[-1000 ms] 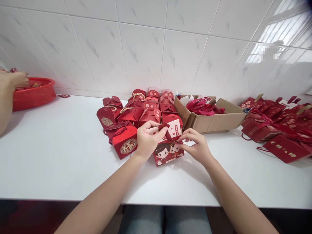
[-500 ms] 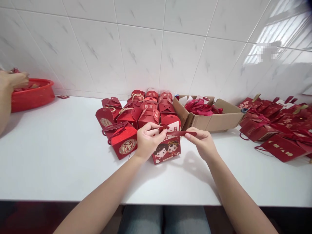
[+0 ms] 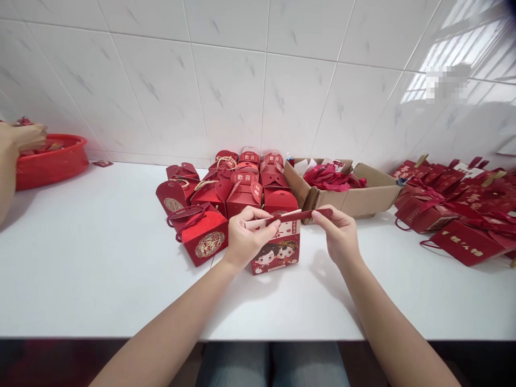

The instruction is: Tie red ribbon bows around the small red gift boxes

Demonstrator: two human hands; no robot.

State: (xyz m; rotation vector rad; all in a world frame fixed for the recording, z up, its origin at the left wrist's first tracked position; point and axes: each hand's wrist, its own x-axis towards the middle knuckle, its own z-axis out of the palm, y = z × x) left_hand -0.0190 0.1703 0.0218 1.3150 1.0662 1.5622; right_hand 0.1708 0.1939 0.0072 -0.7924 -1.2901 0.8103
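A small red gift box printed with two cartoon figures stands on the white table in front of me. My left hand is closed on the box's top flap at its left side. My right hand pinches the end of a dark red ribbon strip, stretched level from the box top to the right.
Several finished red boxes cluster behind the cartoon box. A cardboard carton with red ribbons sits to the right, and flat red bags lie beyond it. Another person's hand reaches at a red basin far left.
My right hand has drawn the ribbon from a loop at the box front up and out to the right, until it is stretched level. The left hand stays on the box top.
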